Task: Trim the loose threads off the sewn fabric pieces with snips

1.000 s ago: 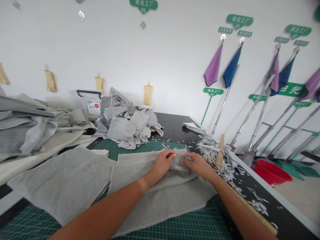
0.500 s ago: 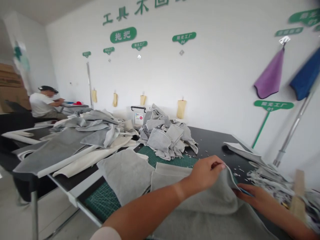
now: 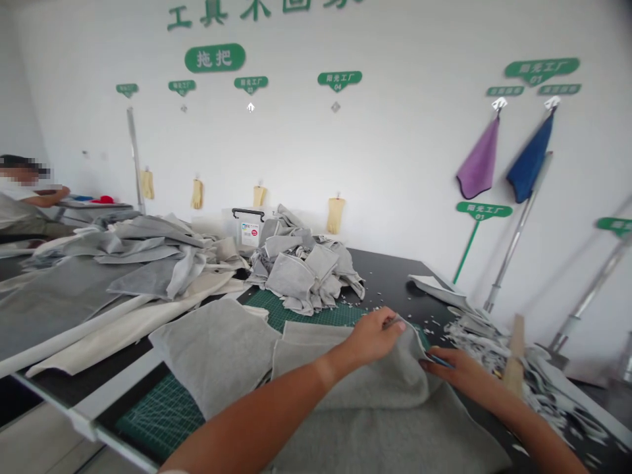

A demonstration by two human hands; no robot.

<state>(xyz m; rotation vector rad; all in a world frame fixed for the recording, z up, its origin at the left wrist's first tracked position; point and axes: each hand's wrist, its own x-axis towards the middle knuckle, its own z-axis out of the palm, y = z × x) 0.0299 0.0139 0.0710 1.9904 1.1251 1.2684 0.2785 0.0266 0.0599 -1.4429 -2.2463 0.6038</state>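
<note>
A grey cloth (image 3: 355, 428) lies in front of me, its far part lifted into a fold. My left hand (image 3: 376, 337) pinches the raised edge of this cloth between thumb and fingers. Just to the right, my right hand (image 3: 451, 370) is closed around a slim blue tool (image 3: 439, 360) at the same edge. Most of the tool is covered by the fingers and cloth, so its kind cannot be made out. Another grey cloth piece (image 3: 217, 355) lies flat to the left, partly over the green cutting mat (image 3: 158, 411).
Behind the mat rises a heap of grey cloth pieces (image 3: 301, 270), beside a clear box (image 3: 249, 230) with a dark handle. Larger grey sheets (image 3: 64, 296) cover the left. Cut scraps (image 3: 538, 382) and a wooden strip (image 3: 515, 355) lie right. A person (image 3: 24, 197) sits far left.
My view has turned right, so everything sits further left in it. Both hands stay at the cloth's raised edge, with the left still pinching and the right still holding the blue tool.
</note>
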